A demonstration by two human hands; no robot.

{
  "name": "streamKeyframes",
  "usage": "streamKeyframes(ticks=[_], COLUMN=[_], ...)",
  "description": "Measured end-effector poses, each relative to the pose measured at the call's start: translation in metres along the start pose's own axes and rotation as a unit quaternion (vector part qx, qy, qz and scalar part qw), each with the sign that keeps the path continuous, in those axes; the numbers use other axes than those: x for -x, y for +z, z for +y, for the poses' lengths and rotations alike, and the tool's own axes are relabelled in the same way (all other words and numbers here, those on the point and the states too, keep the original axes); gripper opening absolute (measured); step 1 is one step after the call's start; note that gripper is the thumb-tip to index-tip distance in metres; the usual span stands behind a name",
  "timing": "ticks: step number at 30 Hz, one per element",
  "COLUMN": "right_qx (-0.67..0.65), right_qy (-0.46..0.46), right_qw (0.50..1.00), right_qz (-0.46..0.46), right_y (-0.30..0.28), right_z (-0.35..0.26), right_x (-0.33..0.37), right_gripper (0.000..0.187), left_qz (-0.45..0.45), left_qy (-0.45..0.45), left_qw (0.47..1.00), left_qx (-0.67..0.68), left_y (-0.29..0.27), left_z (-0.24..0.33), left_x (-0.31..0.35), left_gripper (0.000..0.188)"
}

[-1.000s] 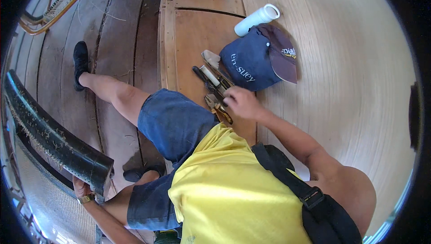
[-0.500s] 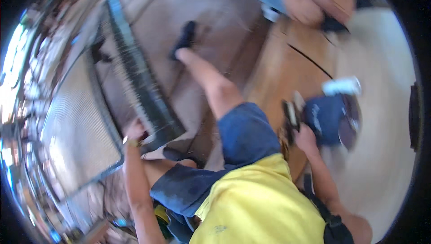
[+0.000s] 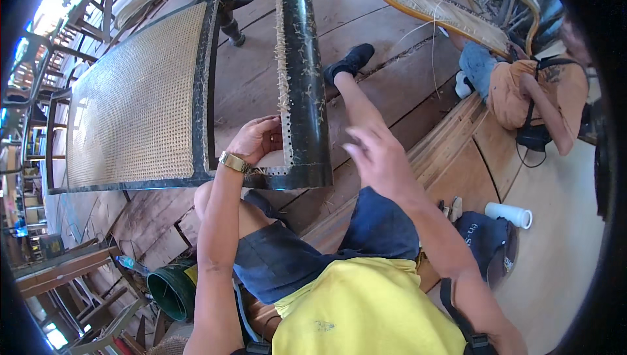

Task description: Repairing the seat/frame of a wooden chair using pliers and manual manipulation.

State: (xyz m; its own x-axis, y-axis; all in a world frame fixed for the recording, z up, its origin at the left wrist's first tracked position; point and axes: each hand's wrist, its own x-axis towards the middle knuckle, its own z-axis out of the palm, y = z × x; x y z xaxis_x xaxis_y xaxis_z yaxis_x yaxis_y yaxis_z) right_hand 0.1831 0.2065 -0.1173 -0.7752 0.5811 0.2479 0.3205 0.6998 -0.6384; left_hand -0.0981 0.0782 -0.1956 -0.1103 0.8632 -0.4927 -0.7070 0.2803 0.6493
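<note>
A black wooden furniture frame (image 3: 304, 87) stands before me, its inner edge lined with small holes and frayed cane stubs. My left hand (image 3: 260, 141), with a gold watch (image 3: 234, 161) on the wrist, reaches inside the near corner. Its fingers are curled against the holed edge, and whatever they pinch is hidden. Right of the frame, in mid-air above my thigh, is my right hand (image 3: 377, 159), slightly blurred. Thumb and fingers are apart there, with nothing visible between them. A woven cane panel (image 3: 140, 94) fills the frame's other section on the left.
At right, a dark blue cap (image 3: 480, 237), a white cup (image 3: 508, 214) and small tools (image 3: 452, 209) lie on wooden boards. A person in an orange shirt (image 3: 522, 90) sits beyond, near a curved cane piece (image 3: 431, 5). A green bucket (image 3: 173, 291) stands lower left.
My right hand has left the tools by the cap and moved left toward the frame. The view has swung right and steadied. My left hand stays at the frame's near corner.
</note>
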Motion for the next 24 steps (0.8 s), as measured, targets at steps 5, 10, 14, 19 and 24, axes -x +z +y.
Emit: streamKeyframes(ticks=[5, 10, 14, 19, 24], right_qx=[0.075, 0.089, 0.021, -0.002, 0.041], right_qy=[-0.019, 0.002, -0.036, -0.093, -0.252], right_qw=[0.997, 0.996, 0.999, 0.995, 0.960], right_qz=[-0.002, -0.006, 0.018, -0.039, -0.116], right_y=[0.057, 0.078, 0.086, 0.078, 0.059], right_z=[-0.057, -0.055, -0.043, -0.030, -0.023], right_x=[-0.086, -0.105, -0.099, -0.106, -0.120], right_gripper=[0.040, 0.023, 0.012, 0.010, 0.009], left_qz=[-0.006, -0.049, -0.038, -0.043, -0.084], left_qy=[0.032, 0.048, 0.048, 0.064, 0.109], left_qw=[0.999, 0.997, 0.998, 0.995, 0.986], left_qx=[0.001, 0.021, 0.031, 0.064, 0.095], left_y=[0.003, 0.001, -0.005, -0.015, -0.025], left_z=[-0.004, 0.003, 0.003, -0.010, -0.023], left_x=[-0.001, -0.007, -0.013, -0.028, -0.044], left_gripper=[0.032, 0.032, 0.032, 0.028, 0.027])
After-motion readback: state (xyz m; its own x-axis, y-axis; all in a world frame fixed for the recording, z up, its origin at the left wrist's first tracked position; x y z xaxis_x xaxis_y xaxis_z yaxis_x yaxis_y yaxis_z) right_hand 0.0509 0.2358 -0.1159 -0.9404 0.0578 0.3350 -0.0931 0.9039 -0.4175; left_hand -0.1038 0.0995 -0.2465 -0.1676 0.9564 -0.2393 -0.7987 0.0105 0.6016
